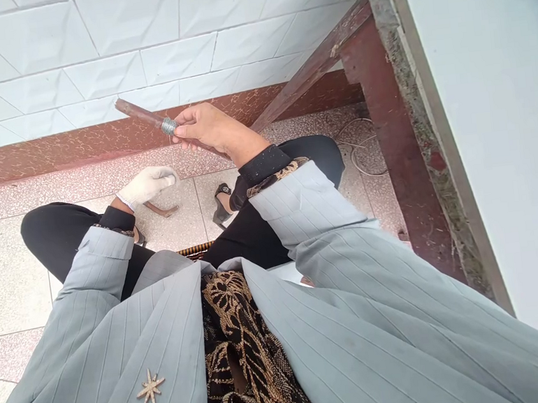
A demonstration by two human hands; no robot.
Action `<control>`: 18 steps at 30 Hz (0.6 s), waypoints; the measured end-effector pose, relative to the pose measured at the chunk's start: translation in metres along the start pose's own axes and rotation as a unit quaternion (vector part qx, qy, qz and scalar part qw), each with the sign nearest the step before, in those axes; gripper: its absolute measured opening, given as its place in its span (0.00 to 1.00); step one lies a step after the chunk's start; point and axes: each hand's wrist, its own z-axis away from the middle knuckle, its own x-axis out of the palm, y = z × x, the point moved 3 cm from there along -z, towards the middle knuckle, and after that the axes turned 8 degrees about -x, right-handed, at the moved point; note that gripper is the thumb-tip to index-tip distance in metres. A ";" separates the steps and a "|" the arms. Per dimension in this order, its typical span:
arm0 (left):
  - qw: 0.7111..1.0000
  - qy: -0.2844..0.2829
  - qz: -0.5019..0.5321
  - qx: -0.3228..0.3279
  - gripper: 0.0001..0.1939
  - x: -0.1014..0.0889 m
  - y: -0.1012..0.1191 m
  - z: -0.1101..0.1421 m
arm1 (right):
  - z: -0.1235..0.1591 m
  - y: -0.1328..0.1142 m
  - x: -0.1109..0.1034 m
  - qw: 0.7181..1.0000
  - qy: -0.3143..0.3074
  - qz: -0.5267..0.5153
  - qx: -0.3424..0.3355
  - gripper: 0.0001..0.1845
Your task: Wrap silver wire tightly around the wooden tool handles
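Note:
My right hand (206,128) is bare and closed around a rusty brown rod (137,113), held up in front of the tiled wall. A tight coil of grey wire (169,125) is wound round the rod just beside my fingers. A thin strand of wire (172,152) runs down from the coil toward my left hand (145,185), which wears a white glove and is closed in a pinch, apparently on the strand's lower end. I sit with my knees apart in black trousers and a grey striped jacket.
White wall tiles (91,60) with a red-brown skirting (52,150) lie ahead. A dark wooden frame (386,125) and a pale wall (494,107) stand on the right. Loose white cord (364,153) lies on the speckled floor (2,274). A curved rusty piece (161,209) lies below my left hand.

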 end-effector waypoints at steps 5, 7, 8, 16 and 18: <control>0.997 -0.023 -0.078 0.018 0.17 0.004 0.004 0.002 | -0.009 0.012 0.004 0.958 -0.050 0.283 0.019 0.13; 0.996 -0.013 -0.092 0.005 0.18 0.000 0.005 0.004 | -0.007 0.013 0.008 0.917 -0.110 0.384 0.021 0.16; 0.995 -0.006 -0.095 -0.001 0.18 -0.003 0.006 0.006 | -0.005 0.013 0.011 0.895 -0.149 0.420 0.023 0.16; 0.994 0.027 -0.106 -0.001 0.20 -0.014 0.010 0.012 | 0.018 0.009 0.037 0.822 -0.446 0.350 0.048 0.12; 0.995 0.030 -0.096 -0.002 0.19 -0.014 0.006 0.011 | 0.020 0.006 0.035 0.825 -0.473 0.306 0.032 0.12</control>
